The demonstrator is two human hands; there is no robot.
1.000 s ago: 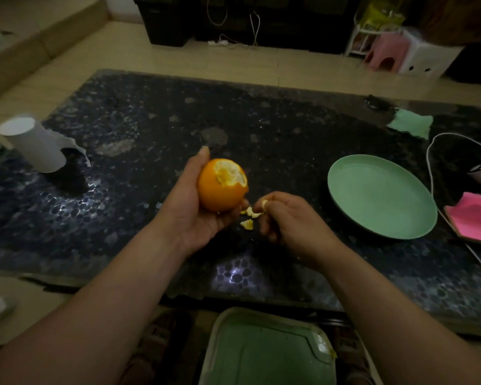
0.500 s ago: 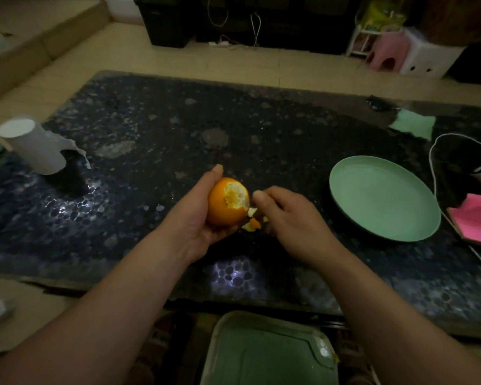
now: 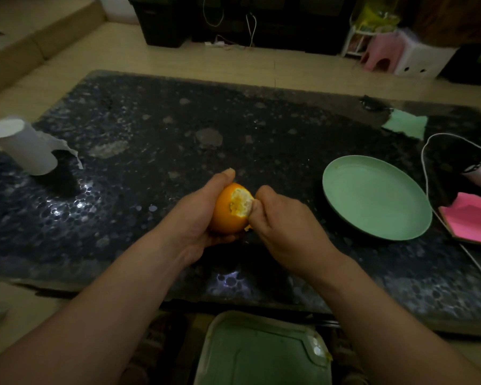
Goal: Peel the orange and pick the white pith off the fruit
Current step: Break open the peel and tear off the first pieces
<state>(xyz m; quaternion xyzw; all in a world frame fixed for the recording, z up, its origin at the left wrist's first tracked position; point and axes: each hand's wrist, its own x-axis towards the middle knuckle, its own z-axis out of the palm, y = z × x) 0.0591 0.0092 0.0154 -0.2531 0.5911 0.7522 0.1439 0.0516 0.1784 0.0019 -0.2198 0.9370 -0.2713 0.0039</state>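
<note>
The peeling is barely begun. Only one small patch near the top of the orange (image 3: 228, 215) is bare, pale and ragged with white pith showing; the rest of the skin is smooth, bright and whole, so nearly all the peel and all the pith-picking remain. The fruit sits at the centre of the frame, above the dark desk (image 3: 178, 129). The left hand (image 3: 192, 218) cups it with fingers wrapped round. The right hand (image 3: 286, 229) has curled fingers, its thumb dug into the patch's edge.
</note>
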